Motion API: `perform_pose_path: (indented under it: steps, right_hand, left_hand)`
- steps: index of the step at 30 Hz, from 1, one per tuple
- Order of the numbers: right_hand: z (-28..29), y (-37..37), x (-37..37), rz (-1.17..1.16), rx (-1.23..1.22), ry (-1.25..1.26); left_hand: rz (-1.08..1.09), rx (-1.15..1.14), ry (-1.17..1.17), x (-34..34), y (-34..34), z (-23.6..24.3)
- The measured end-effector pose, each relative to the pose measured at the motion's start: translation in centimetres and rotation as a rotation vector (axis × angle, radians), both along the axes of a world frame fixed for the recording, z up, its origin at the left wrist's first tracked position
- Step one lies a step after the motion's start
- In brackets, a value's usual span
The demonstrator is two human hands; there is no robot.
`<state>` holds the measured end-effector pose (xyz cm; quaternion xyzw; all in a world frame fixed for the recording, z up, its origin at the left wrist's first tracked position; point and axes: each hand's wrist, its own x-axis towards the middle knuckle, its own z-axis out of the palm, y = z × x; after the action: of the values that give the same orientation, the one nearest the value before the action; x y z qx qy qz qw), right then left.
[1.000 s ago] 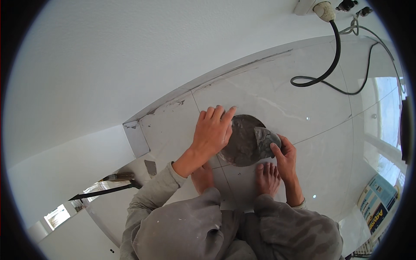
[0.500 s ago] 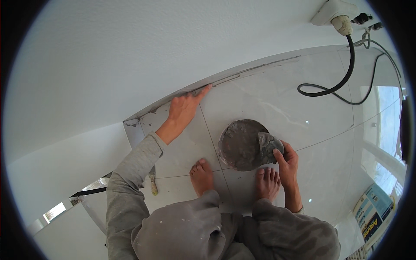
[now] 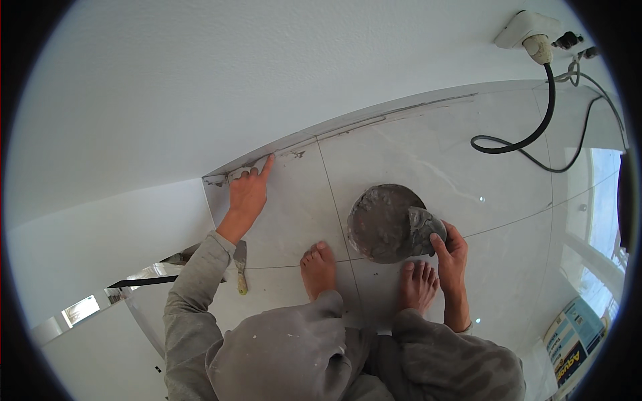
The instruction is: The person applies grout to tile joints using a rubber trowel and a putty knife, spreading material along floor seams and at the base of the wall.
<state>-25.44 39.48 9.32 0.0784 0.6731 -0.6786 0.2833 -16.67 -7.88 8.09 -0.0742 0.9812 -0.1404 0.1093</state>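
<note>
My left hand [image 3: 249, 194] points with its index finger, the tip touching the joint [image 3: 294, 144] where the white wall meets the floor tiles. Its other fingers are curled, and nothing is in it. Dark grey grout smears lie along that joint. In front of my feet stands a round bowl [image 3: 378, 224] of grey grout. At the bowl's right rim my right hand [image 3: 453, 257] grips a rounded, flat scraper [image 3: 422, 226] coated in grout, thumb on top. The scraper's underside is hidden. On the floor near my left forearm lies a putty knife [image 3: 241, 271].
A white wall socket [image 3: 528, 30] with a plug and a looping black cable [image 3: 545, 123] is at the upper right. A printed blue and white bag [image 3: 576, 327] stands at the lower right. My bare feet [image 3: 317, 271] are just behind the bowl.
My left hand has slid leftward along the wall joint, toward the corner, with its index finger still extended. My right hand keeps its grip on the scraper at the bowl. The view has shifted slightly.
</note>
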Motion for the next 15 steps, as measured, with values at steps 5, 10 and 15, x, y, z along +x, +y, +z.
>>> perform_pose_path:
  steps: [5,10,15]
  right_hand:
    - [0.3,-0.2,-0.3,0.027,0.03,0.003]
    - [-0.1,0.4,-0.1,0.04,0.036,-0.01]
    - [0.2,0.2,-0.2,0.04,0.026,-0.004]
  left_hand:
    - [-0.146,0.052,0.055,-4.7,3.0,-0.5]
    - [-0.153,-0.15,-0.104,-3.6,0.7,0.0]
    - [-0.02,-0.144,-0.159,-1.1,-0.6,1.1]
